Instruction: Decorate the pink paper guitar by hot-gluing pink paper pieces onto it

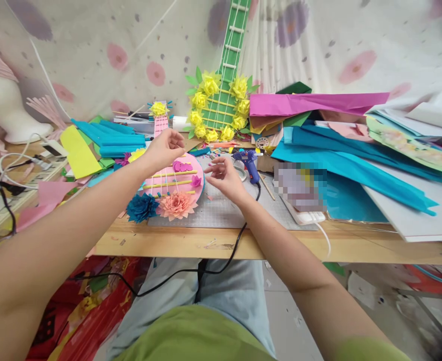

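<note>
A pink paper banjo-like instrument [168, 175] lies on the grey cutting mat [221, 213], with white strings, yellow bars and magenta paper pieces on its round body. A coral paper flower [178, 204] and a dark blue paper flower [142, 207] sit along its near edge. Over the upper part of the body is my left hand [166, 146], fingers curled together; anything small in them cannot be made out. My right hand [225, 179] hovers beside the body's right edge, fingers bent and apart, with nothing visible in them.
A blue glue gun [247, 164] rests right of my right hand, its black cord [239, 240] hanging over the table edge. Behind stands a larger green instrument [221, 105] with yellow paper flowers. Blue paper [356, 155] piles up at right; a power strip [307, 216] lies nearby.
</note>
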The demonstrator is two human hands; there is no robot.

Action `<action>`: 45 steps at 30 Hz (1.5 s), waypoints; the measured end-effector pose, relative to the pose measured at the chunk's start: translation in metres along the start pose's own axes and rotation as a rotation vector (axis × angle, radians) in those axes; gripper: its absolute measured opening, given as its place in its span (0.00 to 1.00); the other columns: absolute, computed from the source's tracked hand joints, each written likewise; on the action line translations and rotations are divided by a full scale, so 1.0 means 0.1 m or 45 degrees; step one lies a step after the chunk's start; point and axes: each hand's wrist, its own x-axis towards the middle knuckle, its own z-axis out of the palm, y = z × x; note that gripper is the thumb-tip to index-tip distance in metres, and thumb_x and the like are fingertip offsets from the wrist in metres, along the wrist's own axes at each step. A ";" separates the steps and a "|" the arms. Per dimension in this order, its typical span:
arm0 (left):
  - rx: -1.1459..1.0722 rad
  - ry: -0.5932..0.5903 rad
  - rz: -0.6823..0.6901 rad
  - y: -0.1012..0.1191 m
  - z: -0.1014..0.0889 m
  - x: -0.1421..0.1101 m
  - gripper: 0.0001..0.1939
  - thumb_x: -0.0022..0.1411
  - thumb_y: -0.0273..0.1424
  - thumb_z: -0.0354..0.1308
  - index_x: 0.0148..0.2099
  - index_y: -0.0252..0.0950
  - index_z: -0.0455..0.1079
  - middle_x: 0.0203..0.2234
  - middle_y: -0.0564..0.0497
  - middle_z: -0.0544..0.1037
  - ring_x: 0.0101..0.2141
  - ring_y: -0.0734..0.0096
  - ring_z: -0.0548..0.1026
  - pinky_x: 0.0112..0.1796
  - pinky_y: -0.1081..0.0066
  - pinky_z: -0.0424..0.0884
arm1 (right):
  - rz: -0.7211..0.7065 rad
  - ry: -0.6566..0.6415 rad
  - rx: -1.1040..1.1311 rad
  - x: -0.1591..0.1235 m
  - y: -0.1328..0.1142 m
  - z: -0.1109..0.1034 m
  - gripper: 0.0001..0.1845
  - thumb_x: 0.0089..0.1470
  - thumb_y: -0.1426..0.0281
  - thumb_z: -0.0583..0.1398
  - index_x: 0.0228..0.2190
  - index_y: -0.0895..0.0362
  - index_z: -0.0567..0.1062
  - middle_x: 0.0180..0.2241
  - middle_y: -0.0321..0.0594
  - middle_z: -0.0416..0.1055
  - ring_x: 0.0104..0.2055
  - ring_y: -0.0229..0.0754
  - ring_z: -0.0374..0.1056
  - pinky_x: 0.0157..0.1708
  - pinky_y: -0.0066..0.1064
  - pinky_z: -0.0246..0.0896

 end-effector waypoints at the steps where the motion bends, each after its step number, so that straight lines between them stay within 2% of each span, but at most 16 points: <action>1: 0.014 0.032 -0.033 -0.07 -0.02 -0.01 0.14 0.49 0.26 0.57 0.40 0.37 0.64 0.34 0.52 0.74 0.36 0.70 0.73 0.41 0.67 0.70 | -0.016 0.034 0.032 0.03 -0.01 -0.07 0.22 0.41 0.65 0.63 0.37 0.51 0.60 0.34 0.36 0.73 0.30 0.36 0.66 0.36 0.34 0.65; 3: 0.100 0.063 -0.091 -0.21 -0.06 -0.04 0.11 0.51 0.28 0.56 0.40 0.36 0.65 0.34 0.50 0.75 0.35 0.70 0.73 0.40 0.68 0.70 | -0.045 0.154 0.039 0.09 -0.01 -0.22 0.20 0.42 0.64 0.63 0.36 0.51 0.61 0.32 0.35 0.71 0.32 0.37 0.67 0.37 0.35 0.66; 6: 0.314 0.027 -0.146 -0.39 -0.15 -0.11 0.10 0.56 0.33 0.53 0.41 0.37 0.68 0.38 0.49 0.78 0.37 0.68 0.74 0.38 0.70 0.69 | -0.083 0.378 -0.099 0.17 -0.02 -0.50 0.15 0.45 0.62 0.62 0.34 0.52 0.65 0.30 0.35 0.67 0.31 0.37 0.67 0.34 0.34 0.66; 9: 0.628 0.022 -0.200 -0.45 -0.22 -0.14 0.12 0.59 0.36 0.49 0.37 0.38 0.72 0.35 0.48 0.79 0.36 0.64 0.75 0.35 0.69 0.67 | -0.190 0.654 -0.228 0.23 0.01 -0.79 0.12 0.50 0.59 0.58 0.33 0.53 0.67 0.30 0.35 0.67 0.28 0.36 0.65 0.32 0.33 0.66; 12: 0.860 -0.015 -0.236 -0.42 -0.23 -0.16 0.13 0.59 0.37 0.49 0.33 0.39 0.72 0.30 0.48 0.79 0.34 0.61 0.75 0.31 0.68 0.64 | -0.226 0.854 -0.319 0.28 0.10 -1.01 0.17 0.53 0.53 0.54 0.33 0.54 0.70 0.29 0.37 0.68 0.27 0.36 0.65 0.30 0.33 0.65; 14: 0.914 -0.028 -0.236 -0.37 -0.19 -0.17 0.11 0.58 0.38 0.51 0.32 0.39 0.72 0.30 0.49 0.80 0.34 0.61 0.75 0.30 0.68 0.63 | -0.171 0.901 -0.353 0.30 0.16 -1.08 0.23 0.55 0.50 0.51 0.33 0.55 0.71 0.29 0.38 0.68 0.28 0.37 0.67 0.30 0.32 0.65; 17: 0.857 -0.027 -0.214 -0.31 -0.13 -0.17 0.10 0.57 0.39 0.55 0.35 0.40 0.72 0.34 0.50 0.80 0.34 0.63 0.75 0.30 0.69 0.64 | -0.086 0.886 -0.424 0.30 0.24 -1.07 0.29 0.57 0.46 0.46 0.33 0.57 0.72 0.31 0.40 0.70 0.34 0.39 0.69 0.35 0.33 0.65; 19: 0.808 -0.032 -0.169 -0.27 -0.10 -0.13 0.11 0.55 0.40 0.57 0.38 0.40 0.72 0.37 0.49 0.79 0.36 0.63 0.75 0.32 0.69 0.65 | -0.062 0.844 -0.463 0.29 0.26 -1.01 0.30 0.56 0.45 0.47 0.35 0.57 0.72 0.34 0.42 0.72 0.39 0.41 0.70 0.40 0.35 0.65; 24: 0.913 -0.187 0.064 -0.21 -0.06 0.04 0.11 0.52 0.33 0.60 0.40 0.39 0.74 0.43 0.48 0.78 0.42 0.60 0.75 0.38 0.68 0.67 | 0.125 0.718 -0.571 0.27 0.33 -0.88 0.30 0.48 0.46 0.58 0.42 0.58 0.70 0.43 0.48 0.72 0.44 0.46 0.69 0.49 0.40 0.61; 28: 0.988 -0.268 -0.018 -0.26 -0.04 0.13 0.08 0.51 0.30 0.58 0.35 0.41 0.75 0.38 0.51 0.80 0.39 0.61 0.76 0.33 0.69 0.66 | 0.228 0.670 -0.670 0.28 0.40 -0.85 0.29 0.45 0.49 0.61 0.40 0.58 0.70 0.44 0.50 0.72 0.48 0.50 0.67 0.51 0.43 0.60; 32: 0.934 -0.237 -0.045 -0.32 -0.07 0.14 0.05 0.51 0.32 0.56 0.31 0.41 0.73 0.36 0.52 0.81 0.36 0.63 0.76 0.31 0.69 0.65 | 0.308 0.649 -0.717 0.29 0.45 -0.86 0.29 0.43 0.49 0.63 0.39 0.58 0.69 0.43 0.51 0.71 0.48 0.52 0.67 0.50 0.44 0.60; 38: 0.951 -0.210 -0.083 -0.36 -0.11 0.12 0.05 0.53 0.34 0.55 0.32 0.41 0.72 0.34 0.50 0.81 0.36 0.63 0.75 0.31 0.69 0.66 | 0.375 0.615 -0.755 0.28 0.50 -0.87 0.30 0.42 0.50 0.64 0.41 0.57 0.68 0.43 0.50 0.72 0.47 0.52 0.68 0.49 0.45 0.61; 45: 0.898 -0.171 -0.128 -0.40 -0.12 0.08 0.05 0.54 0.33 0.56 0.34 0.40 0.68 0.36 0.48 0.80 0.37 0.60 0.75 0.34 0.67 0.65 | 0.506 0.533 -0.868 0.25 0.45 -0.84 0.31 0.45 0.52 0.63 0.45 0.59 0.68 0.46 0.55 0.73 0.48 0.56 0.70 0.47 0.44 0.63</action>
